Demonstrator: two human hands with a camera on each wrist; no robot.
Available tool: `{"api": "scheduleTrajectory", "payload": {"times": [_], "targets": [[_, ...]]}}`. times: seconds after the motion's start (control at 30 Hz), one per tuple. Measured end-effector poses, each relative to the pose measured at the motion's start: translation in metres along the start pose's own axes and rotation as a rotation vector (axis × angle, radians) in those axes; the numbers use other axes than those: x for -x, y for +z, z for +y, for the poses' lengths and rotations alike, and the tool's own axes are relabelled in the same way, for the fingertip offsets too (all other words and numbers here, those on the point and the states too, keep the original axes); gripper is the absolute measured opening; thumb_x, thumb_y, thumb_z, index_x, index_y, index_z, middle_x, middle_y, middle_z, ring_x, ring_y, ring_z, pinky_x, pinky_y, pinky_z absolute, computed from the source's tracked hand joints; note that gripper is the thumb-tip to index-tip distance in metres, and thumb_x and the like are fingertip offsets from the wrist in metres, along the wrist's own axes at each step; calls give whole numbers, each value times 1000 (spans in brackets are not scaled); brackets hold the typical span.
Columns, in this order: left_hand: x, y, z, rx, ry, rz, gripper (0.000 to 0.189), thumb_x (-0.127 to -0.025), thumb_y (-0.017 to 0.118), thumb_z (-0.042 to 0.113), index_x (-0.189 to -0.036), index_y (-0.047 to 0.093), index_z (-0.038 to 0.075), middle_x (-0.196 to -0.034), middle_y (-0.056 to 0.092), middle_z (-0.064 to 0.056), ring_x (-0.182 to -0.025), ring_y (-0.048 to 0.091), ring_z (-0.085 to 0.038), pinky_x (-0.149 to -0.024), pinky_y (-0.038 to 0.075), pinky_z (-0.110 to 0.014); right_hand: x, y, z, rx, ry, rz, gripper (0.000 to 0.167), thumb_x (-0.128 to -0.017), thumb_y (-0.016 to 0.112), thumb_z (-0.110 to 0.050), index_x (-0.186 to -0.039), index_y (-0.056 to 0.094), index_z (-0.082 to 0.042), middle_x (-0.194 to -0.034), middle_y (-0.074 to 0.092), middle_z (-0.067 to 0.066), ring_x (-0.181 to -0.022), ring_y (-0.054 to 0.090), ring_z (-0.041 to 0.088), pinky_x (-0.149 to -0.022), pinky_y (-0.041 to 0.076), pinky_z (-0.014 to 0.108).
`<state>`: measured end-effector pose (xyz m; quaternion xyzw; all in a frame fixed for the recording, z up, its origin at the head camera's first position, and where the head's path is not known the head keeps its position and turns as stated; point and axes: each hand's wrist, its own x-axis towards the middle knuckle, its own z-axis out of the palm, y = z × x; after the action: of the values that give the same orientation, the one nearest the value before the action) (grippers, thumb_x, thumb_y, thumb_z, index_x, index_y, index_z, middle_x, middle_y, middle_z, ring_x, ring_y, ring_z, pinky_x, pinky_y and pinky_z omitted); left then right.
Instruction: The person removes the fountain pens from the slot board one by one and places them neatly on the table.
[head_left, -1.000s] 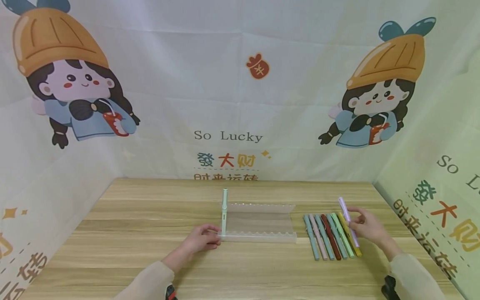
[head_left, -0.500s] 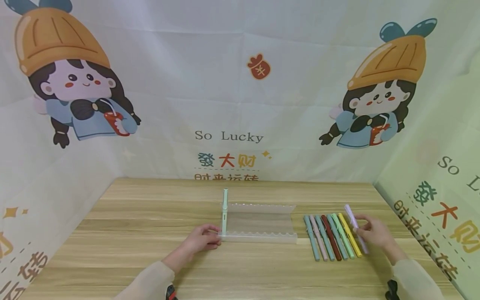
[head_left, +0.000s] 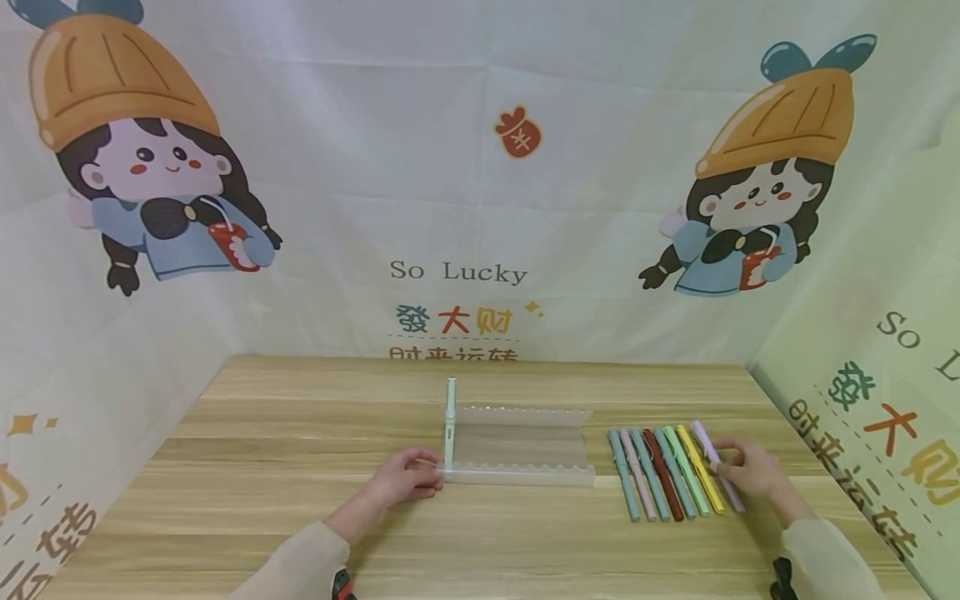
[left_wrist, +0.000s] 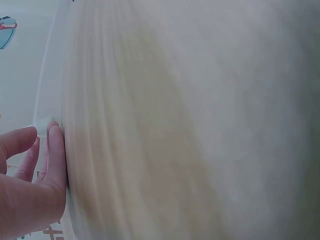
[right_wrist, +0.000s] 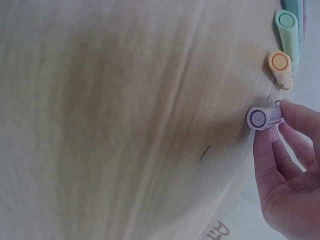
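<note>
My left hand holds the left end of a clear plastic pen rack with notched edges. In the left wrist view its thumb and fingertips are at the rack's end. A pale mint pen rests in the rack's leftmost notches. My right hand pinches a lilac pen between thumb and fingers, low at the table. That pen lies at the right end of a row of capped pens, beside a yellow pen. A light green pen and a dark red pen are further left.
Several blue-grey pens, one being the leftmost pen, and a pink pen share the row. The wooden table ends against a printed cloth backdrop at the back and sides.
The right hand has moved the lilac pen rightward and down, from over the yellow pen to beside it at the row's right end. The left hand and rack have stayed put.
</note>
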<state>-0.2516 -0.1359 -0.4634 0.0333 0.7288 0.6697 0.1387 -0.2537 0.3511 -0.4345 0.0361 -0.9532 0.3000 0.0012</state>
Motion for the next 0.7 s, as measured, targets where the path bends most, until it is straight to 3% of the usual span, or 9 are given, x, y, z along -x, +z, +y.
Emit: {"api": "scheduleTrajectory", "payload": {"times": [0.2,0.43,0.7], "targets": [[0,0,1,0,5,-8,25,-85,52,-2,-107,45,-13,-78,59,-8,-73,58,-15,-67,51,-29,-5,2,7,34,-1,5,35,-79,60,-9,-107,51,10,-73,54,10,-62,51,21,-51,43,33],[0,0,-1,3,2,-7,26,-85,52,-2,-107,45,-13,-79,59,-9,-73,58,-15,-67,51,-30,-13,5,21,-4,-68,0,35,-80,62,-21,-104,55,4,-76,54,13,-64,50,23,-53,43,36],[-2,-1,-2,1,-13,3,26,-85,52,-2,-108,45,-13,-79,59,-10,-73,58,-16,-68,51,-32,-6,3,-1,38,0,-14,32,-84,55,-11,-106,51,12,-76,55,11,-66,51,23,-55,43,35]]}}
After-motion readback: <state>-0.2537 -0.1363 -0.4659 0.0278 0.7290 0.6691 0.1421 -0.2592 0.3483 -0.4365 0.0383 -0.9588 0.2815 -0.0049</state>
